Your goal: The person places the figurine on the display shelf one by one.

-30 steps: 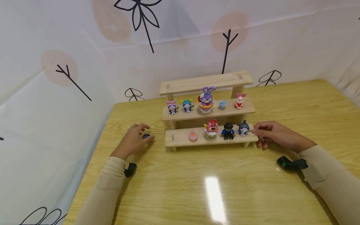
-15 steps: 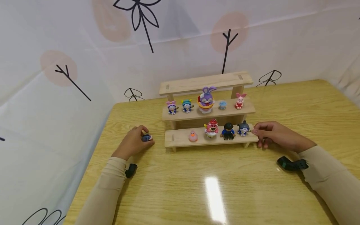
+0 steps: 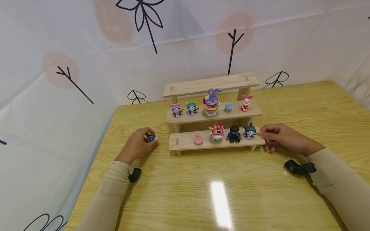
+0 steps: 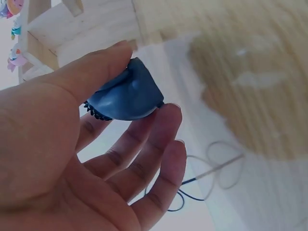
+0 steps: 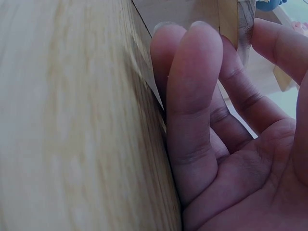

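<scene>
My left hand (image 3: 138, 145) pinches a small dark blue figurine (image 4: 127, 94) between thumb and fingers, left of the wooden tiered shelf (image 3: 185, 146). In the head view most of this figurine is hidden by the hand. At the shelf's right end, my right hand (image 3: 281, 138) grips the edge of the lowest board (image 5: 245, 29) with thumb and fingertip. On that board stand a pink duck (image 3: 198, 140), a pink bear figurine (image 3: 217, 131), a toy person in blue and black (image 3: 234, 134) and a grey-capped figurine (image 3: 250, 131), the last one close to my right thumb.
The middle board carries two small blue-suited figurines (image 3: 191, 109), a purple rabbit in a cup (image 3: 211, 102), a tiny light blue piece (image 3: 228, 107) and a pink piglet (image 3: 245, 103). A patterned white cloth (image 3: 185, 38) hangs behind the wooden table (image 3: 173, 192).
My left fingers have closed around the dark blue figurine beside the shelf and shifted it slightly, turning it. The right hand stays on the board's end.
</scene>
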The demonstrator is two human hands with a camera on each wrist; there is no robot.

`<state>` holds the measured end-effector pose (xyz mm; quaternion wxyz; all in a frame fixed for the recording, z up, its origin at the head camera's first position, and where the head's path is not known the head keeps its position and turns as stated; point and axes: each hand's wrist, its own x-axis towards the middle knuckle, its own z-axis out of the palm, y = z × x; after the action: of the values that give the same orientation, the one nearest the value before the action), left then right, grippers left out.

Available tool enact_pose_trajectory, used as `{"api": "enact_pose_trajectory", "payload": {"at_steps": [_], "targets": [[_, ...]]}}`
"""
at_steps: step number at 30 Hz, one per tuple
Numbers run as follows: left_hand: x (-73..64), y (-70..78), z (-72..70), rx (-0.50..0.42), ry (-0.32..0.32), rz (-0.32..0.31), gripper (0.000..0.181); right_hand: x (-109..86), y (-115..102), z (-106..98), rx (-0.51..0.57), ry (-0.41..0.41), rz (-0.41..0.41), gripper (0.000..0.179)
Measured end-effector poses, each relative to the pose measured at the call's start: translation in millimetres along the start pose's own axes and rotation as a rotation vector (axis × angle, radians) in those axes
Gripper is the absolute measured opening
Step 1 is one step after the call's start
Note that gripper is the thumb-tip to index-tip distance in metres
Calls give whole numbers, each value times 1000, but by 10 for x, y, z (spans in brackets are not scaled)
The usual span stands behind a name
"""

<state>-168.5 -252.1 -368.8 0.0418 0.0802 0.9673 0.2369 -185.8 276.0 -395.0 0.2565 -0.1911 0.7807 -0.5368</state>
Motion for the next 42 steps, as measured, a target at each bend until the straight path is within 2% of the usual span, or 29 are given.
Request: {"api": "enact_pose_trajectory", "payload": {"at_steps": [6, 11, 20, 26, 31, 42], "targets": [[-34, 158, -43, -13, 22, 17, 34, -4, -1, -1, 19, -2, -10, 22], [-91, 334, -65, -35, 55, 74, 35, -6, -13, -4, 14, 0, -13, 22], [-165, 608, -15, -47, 138, 251, 30, -10, -9, -4, 29, -8, -16, 21], [-174, 770, 82, -47, 154, 355, 27, -14, 5, -13, 27, 4, -11, 21], [-150, 864, 172, -46, 132, 397, 28, -21, 8, -27, 14, 1, 0, 22], [-130, 945, 264, -30, 64, 400, 35, 10, -4, -10, 35, -2, -6, 20]]}}
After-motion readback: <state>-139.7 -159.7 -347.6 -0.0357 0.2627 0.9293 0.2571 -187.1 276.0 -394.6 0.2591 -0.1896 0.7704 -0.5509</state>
